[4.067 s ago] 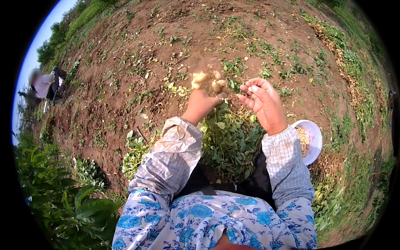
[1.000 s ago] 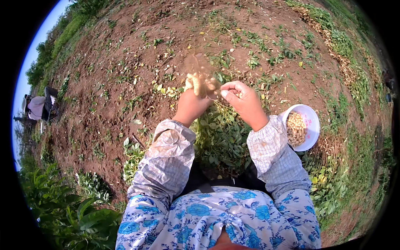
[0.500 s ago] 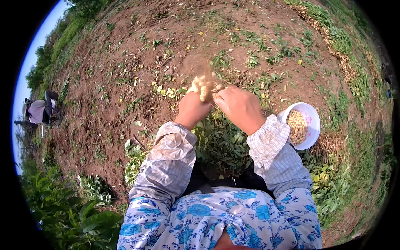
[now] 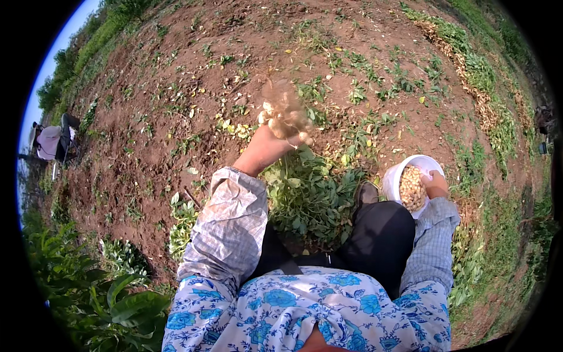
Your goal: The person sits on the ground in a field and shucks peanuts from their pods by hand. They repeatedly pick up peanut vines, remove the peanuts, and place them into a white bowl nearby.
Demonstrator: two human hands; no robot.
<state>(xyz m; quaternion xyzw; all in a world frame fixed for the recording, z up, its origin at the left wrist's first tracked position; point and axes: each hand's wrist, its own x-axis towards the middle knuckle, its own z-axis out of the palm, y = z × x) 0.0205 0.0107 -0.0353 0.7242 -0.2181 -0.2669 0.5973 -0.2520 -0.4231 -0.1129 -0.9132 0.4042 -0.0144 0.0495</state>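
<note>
1. My left hand (image 4: 267,148), well to the left of the white bucket (image 4: 390,182), is clenched around the stems of a peanut plant, just below its pods. A firm grasp here suits the work, I judge, since it bunches the stems without squeezing the pods.
2. The pod cluster (image 4: 291,120) sticks up past my fist, left of the bucket and farther from my body than its mouth. The roots (image 4: 280,94) above it are blurred. Pods facing outward like this should be easy to get at one by one.
3. The plant's leaves (image 4: 311,193) hang below my fist, left of the bucket, between my legs. Letting them hang clear of the pods seems best.
4. My right hand (image 4: 435,185) is at the bucket's right side, near the loose peanuts (image 4: 411,188) inside. I cannot tell whether its fingers hold pods, grip the rim or have let go.
5. For a clean drop, I would judge it best to bring the fingers well inside the bucket's rim and low over the peanuts, so none bounce onto the soil.
6. My dark trouser leg (image 4: 381,234) is bent just left of the bucket and nearer to my body; a careless knee could knock it, so I should mind that side.
</note>
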